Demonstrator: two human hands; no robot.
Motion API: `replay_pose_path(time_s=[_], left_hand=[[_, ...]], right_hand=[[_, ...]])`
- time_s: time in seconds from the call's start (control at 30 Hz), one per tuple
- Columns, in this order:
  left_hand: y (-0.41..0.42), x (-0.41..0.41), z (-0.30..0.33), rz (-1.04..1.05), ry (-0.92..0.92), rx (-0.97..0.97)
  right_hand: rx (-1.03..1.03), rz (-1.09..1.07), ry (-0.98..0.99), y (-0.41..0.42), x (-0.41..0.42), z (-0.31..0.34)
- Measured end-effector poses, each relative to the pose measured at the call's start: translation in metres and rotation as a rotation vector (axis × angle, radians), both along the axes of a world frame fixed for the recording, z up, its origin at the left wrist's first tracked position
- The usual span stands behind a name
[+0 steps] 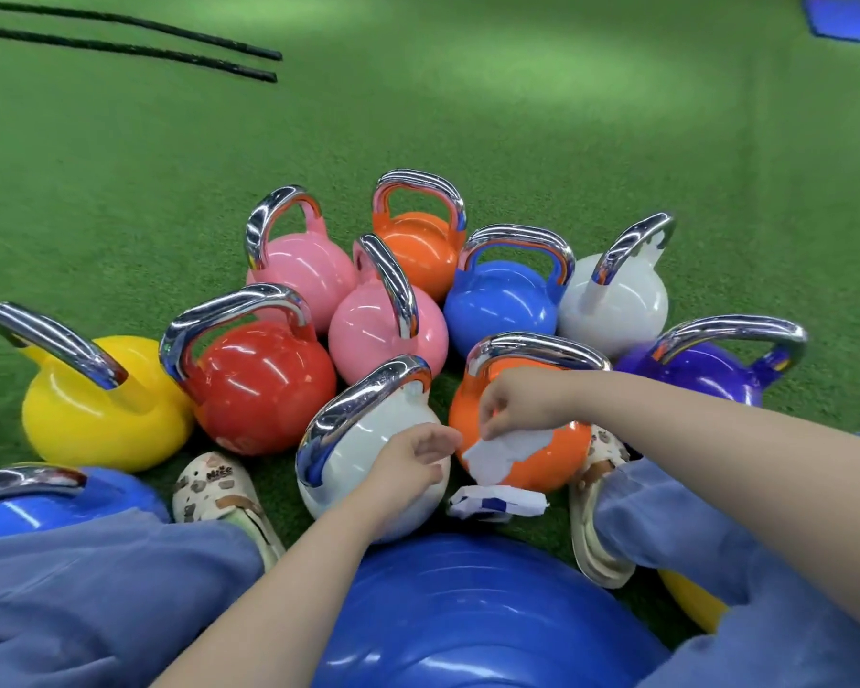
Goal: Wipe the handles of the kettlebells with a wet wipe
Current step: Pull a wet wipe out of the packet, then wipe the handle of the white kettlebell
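Note:
Several coloured kettlebells with chrome handles stand bunched on the green turf. Closest to me are a white kettlebell [368,454] and an orange kettlebell [542,459]. My right hand [512,402] pinches a white wet wipe [502,451], which hangs in front of the orange one. My left hand [415,456] hovers over the white kettlebell with relaxed fingers, just left of the wipe. A wipe packet [497,503] lies on the turf below the two hands.
A red kettlebell [264,384], a yellow one [100,414] and a purple one [706,374] flank the near pair; pink, orange, blue and white ones stand behind. A blue exercise ball [477,618] lies between my knees. Two black ropes [170,42] lie at the far left.

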State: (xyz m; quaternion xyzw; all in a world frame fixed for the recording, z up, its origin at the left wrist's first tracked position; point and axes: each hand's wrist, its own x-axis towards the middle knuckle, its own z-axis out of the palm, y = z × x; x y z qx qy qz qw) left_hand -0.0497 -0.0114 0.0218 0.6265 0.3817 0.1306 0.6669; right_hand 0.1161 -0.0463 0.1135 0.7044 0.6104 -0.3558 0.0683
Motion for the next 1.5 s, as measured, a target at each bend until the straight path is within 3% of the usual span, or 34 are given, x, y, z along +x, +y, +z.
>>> replay_pose_path(time_s=[0.1, 0.27, 0.43, 0.6, 0.83, 0.97, 1.1, 1.2, 1.4, 1.5], left_hand=[[0.008, -0.002, 0.010, 0.079, -0.048, -0.041], [0.020, -0.005, 0.041, 0.240, -0.223, -0.329], [0.034, -0.022, 0.066, 0.106, -0.155, -0.092], [0.057, -0.036, 0.083, 0.377, -0.186, -0.016], [0.069, -0.047, 0.093, 0.555, -0.358, 0.032], [0.067, -0.047, 0.093, 0.598, -0.413, -0.039], [0.065, -0.047, 0.103, 0.539, -0.495, -0.160], [0.068, -0.052, 0.099, 0.507, -0.434, -0.097], [0.074, -0.055, 0.087, 0.612, -0.159, 0.177], [0.077, -0.060, 0.078, 0.635, -0.033, 0.264]], right_hand=[[0.100, -0.041, 0.097, 0.005, -0.010, 0.000], [0.273, -0.263, 0.397, 0.017, -0.017, 0.002], [0.361, -0.436, 0.674, 0.032, -0.020, 0.005], [0.378, -0.510, 0.825, 0.040, -0.026, 0.006], [0.392, -0.675, 0.896, 0.043, -0.050, 0.000], [0.356, -0.707, 0.950, 0.043, -0.064, 0.000], [0.124, -0.816, 1.331, 0.040, -0.074, 0.005], [0.042, -0.723, 1.449, 0.036, -0.078, 0.009], [0.304, -0.698, 1.282, 0.037, -0.085, 0.007], [0.476, -0.689, 0.959, 0.041, -0.089, 0.001]])
